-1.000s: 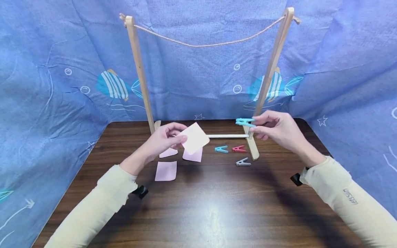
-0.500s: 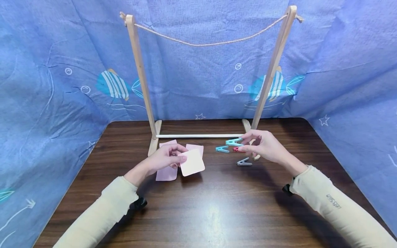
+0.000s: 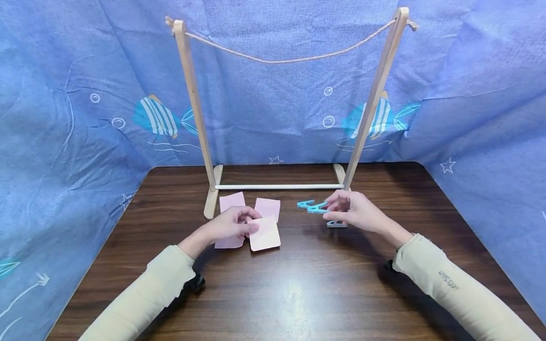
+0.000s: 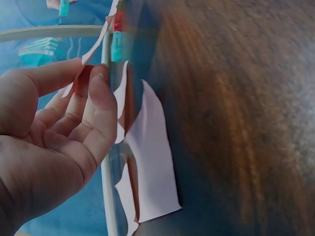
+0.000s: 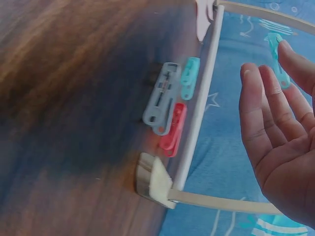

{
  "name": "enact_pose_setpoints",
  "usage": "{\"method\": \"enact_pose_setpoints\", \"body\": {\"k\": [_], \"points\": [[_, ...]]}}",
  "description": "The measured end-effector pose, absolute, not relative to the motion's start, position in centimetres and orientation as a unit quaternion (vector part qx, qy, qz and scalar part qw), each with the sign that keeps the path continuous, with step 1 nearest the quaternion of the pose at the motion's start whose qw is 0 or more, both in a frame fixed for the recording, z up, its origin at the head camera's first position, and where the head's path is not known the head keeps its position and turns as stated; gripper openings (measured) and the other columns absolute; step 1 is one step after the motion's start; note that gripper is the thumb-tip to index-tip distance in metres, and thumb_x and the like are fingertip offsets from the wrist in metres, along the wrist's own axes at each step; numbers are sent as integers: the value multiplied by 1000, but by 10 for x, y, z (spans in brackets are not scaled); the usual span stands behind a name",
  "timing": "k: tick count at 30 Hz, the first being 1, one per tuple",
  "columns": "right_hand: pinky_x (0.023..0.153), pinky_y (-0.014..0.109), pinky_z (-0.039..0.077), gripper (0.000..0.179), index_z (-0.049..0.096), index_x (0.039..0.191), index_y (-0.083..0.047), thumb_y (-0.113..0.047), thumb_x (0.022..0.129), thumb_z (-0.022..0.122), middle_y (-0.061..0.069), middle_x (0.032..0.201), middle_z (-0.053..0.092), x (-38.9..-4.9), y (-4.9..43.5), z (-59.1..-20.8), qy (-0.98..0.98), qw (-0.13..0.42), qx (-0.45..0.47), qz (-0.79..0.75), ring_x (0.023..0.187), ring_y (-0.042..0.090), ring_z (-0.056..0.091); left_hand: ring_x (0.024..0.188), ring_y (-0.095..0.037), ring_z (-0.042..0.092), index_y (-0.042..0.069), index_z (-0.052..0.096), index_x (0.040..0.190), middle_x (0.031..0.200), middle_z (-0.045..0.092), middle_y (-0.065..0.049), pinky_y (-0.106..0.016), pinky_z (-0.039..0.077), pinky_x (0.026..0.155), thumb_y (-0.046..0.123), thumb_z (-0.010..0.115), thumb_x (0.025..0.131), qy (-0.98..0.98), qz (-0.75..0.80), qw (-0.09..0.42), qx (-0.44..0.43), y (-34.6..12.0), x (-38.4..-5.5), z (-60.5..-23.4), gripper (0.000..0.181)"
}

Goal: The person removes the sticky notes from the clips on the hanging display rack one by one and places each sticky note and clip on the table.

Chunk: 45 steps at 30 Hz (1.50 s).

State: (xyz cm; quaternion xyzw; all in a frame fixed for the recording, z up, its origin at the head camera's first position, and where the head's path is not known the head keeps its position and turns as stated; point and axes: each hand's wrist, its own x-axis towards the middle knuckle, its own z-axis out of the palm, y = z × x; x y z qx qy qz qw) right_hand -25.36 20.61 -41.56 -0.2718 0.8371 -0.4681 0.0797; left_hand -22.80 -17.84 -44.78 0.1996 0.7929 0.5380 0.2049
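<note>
My left hand pinches a pale pink paper square by its left edge, between thumb and fingers, low over the table. Several similar pink paper pieces lie on the table behind and under that hand. On the right side, my right hand pinches a turquoise clothespin by one end. Close behind it lies a second turquoise clothespin. A grey clothespin is partly covered by the right hand in the head view. The right wrist view shows a red clothespin beside the grey one.
A wooden frame stands at the back of the brown table, with a left post and a right post. Between their tops sags a rope. A white bar joins the feet. Blue fish-patterned cloth hangs behind.
Both hands have come down toward the table, still holding the paper and the turquoise clothespin. The right hand has also moved left, and the paper has turned to lie nearly square to the viewer.
</note>
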Motion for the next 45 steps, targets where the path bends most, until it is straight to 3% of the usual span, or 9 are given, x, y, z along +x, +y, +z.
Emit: {"method": "enact_pose_setpoints", "body": {"k": [8,16,35,45], "points": [[69,29,56,28,68,106,-3,-18,87,83,1,91,75,-257,203,-435,848,94,-294,-430,83,16,68,72,-22,62,-6,62,116,80,60,-4,-27,52,58,5,68,96,810,505,194,225,-176,-227,-456,24],[77,28,57,27,67,106,-2,-16,88,82,-3,89,74,-260,198,-452,859,98,-319,-387,84,11,68,72,-23,62,-6,62,117,79,60,-4,-28,52,58,5,69,96,816,500,188,219,-176,-229,-461,25],[68,26,52,32,73,105,-3,-17,80,88,1,94,73,-259,189,-456,901,63,-321,-284,75,10,61,62,-13,52,-1,64,110,76,53,-3,-25,46,52,6,70,95,839,485,187,159,-167,-228,-471,17],[61,23,49,37,73,110,-2,-18,80,88,3,99,73,-261,192,-459,896,52,-331,-291,63,4,56,63,-13,52,9,65,107,76,54,-2,-26,48,53,13,75,91,896,387,116,182,-160,-222,-471,20]]}}
